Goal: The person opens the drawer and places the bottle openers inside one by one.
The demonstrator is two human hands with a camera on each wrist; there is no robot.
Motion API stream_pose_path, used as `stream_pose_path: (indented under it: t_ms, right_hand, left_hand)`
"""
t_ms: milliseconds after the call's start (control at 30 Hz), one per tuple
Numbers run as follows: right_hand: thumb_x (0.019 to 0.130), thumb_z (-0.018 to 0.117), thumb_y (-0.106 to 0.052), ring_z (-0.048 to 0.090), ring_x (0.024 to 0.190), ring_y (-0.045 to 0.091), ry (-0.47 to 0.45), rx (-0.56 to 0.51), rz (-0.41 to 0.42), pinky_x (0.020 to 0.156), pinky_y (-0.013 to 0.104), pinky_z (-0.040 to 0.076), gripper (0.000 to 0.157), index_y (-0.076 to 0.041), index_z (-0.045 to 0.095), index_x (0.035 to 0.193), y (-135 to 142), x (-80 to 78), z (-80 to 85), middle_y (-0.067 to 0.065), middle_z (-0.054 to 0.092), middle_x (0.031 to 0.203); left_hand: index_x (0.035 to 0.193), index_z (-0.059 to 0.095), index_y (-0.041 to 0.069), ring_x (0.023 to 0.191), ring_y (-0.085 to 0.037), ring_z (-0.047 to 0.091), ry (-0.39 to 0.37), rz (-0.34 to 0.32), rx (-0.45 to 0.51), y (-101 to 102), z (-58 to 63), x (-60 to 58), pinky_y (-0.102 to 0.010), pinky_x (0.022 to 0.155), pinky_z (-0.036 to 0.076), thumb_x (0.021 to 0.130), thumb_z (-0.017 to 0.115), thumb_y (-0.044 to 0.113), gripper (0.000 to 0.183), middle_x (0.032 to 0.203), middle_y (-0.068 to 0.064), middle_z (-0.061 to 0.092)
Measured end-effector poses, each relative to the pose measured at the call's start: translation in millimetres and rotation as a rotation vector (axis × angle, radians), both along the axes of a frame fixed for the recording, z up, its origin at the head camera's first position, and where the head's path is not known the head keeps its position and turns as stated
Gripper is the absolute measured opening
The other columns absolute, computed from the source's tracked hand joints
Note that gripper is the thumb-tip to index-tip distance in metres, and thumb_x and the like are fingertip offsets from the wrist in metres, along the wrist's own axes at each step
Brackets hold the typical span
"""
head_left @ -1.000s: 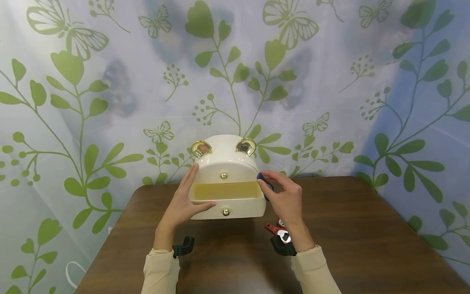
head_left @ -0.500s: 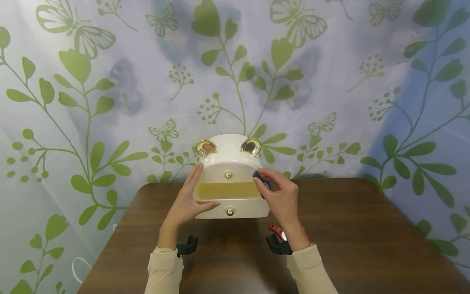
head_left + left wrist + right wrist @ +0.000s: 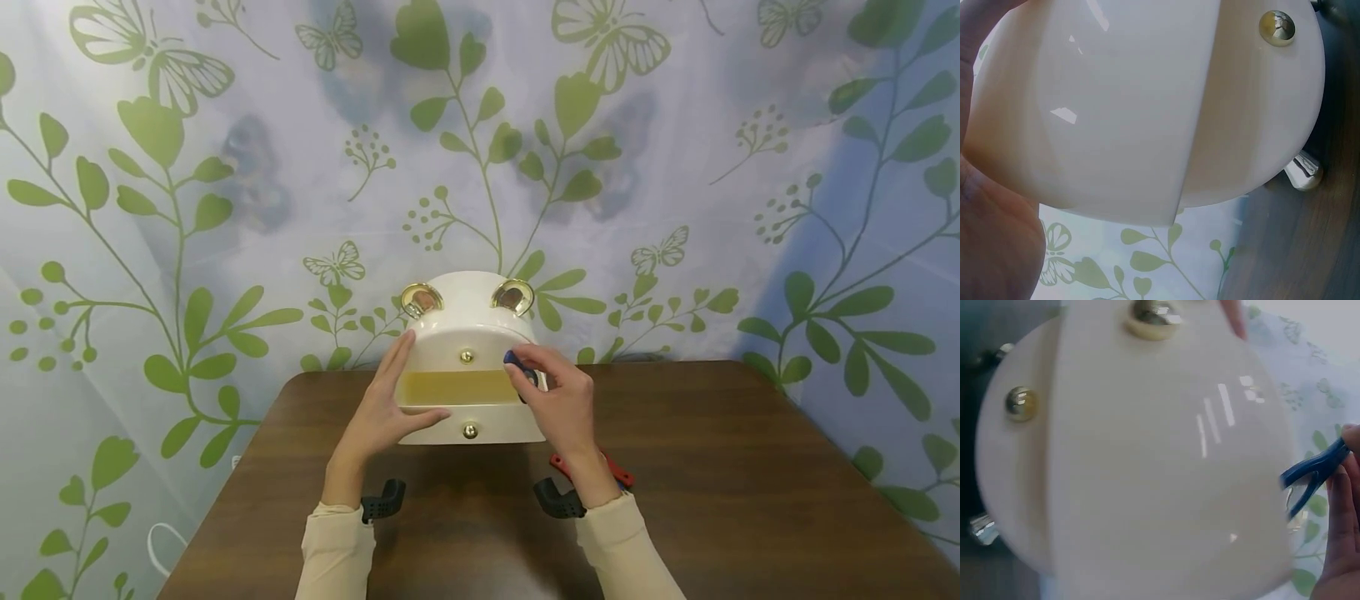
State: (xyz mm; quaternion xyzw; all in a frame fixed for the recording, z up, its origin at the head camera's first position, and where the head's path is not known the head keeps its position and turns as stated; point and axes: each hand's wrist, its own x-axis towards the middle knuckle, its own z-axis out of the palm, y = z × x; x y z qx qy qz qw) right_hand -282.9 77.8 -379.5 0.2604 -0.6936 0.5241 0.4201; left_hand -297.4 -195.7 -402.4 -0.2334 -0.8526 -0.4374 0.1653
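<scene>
Pinching hand: my right hand [image 3: 561, 404] grips a blue tool [image 3: 1316, 467] by one end between thumb and fingers, likely so the rest stays clear of my palm.
Blue tool: at the right end of the pulled-out drawer [image 3: 502, 427]; I cannot tell whether it touches the rim.
Bracing hand: my left hand [image 3: 377, 414] lays straight fingers along the left side of the white cabinet [image 3: 468, 310], thumb stretched across the drawer front, I judge to steady both.
White cabinet: on the table [image 3: 712, 500], knobs towards me, presumably for easy reach.
Red tool [image 3: 617, 473]: on the table, partly hidden by my right wrist.
Since a second ago: my right hand has brought the blue tool leftward from the drawer's right wall; my left hand keeps its place.
</scene>
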Motion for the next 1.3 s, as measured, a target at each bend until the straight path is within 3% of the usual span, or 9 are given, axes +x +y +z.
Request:
stream_pose_path:
  t_ms: [167,400,733,1100,1300]
  right_hand:
    - [0.082,0.085,-0.002,0.075,0.086,0.025,0.003,0.053,-0.062,0.085,0.017,0.056,0.024,-0.006,0.080,0.105,0,-5.6,-8.1,0.008,0.078,0.099]
    - [0.081,0.087,-0.006,0.074,0.087,0.023,-0.089,0.104,-0.079,0.085,0.018,0.056,0.022,-0.007,0.080,0.101,2,-8.9,-16.9,0.005,0.078,0.098]
    - [0.080,0.088,-0.005,0.075,0.086,0.024,-0.083,0.112,-0.093,0.083,0.026,0.059,0.022,-0.006,0.080,0.100,3,-10.9,-16.3,0.006,0.078,0.097]
    - [0.081,0.087,-0.005,0.074,0.086,0.023,-0.127,0.099,-0.093,0.084,0.016,0.056,0.021,-0.006,0.081,0.101,9,-10.2,-14.3,0.007,0.079,0.098]
    - [0.082,0.087,-0.008,0.074,0.086,0.021,-0.149,0.097,-0.111,0.083,0.018,0.056,0.019,-0.008,0.081,0.100,12,-9.2,-13.4,0.005,0.078,0.098]
  left_hand:
    - [0.167,0.015,0.033,0.158,-0.025,0.020,0.007,0.002,0.001,0,-0.2,0.1,-0.061,0.119,0.032,0.074,0.094,0.040,0.122,0.173,0.007,0.013]
    - [0.167,0.015,0.032,0.157,-0.027,0.022,0.014,-0.003,-0.001,1,1.9,1.3,-0.062,0.117,0.034,0.074,0.095,0.038,0.122,0.173,0.007,0.013]
    - [0.167,0.015,0.031,0.157,-0.029,0.021,0.012,0.000,-0.005,0,0.8,0.5,-0.063,0.117,0.033,0.074,0.094,0.038,0.123,0.173,0.005,0.013]
    - [0.166,0.014,0.035,0.158,-0.025,0.019,-0.017,0.010,-0.002,1,1.4,1.5,-0.061,0.119,0.031,0.075,0.093,0.041,0.121,0.173,0.009,0.013]
    - [0.167,0.014,0.035,0.158,-0.026,0.018,-0.018,0.019,-0.018,1,2.1,1.9,-0.063,0.119,0.030,0.075,0.093,0.042,0.122,0.173,0.008,0.013]
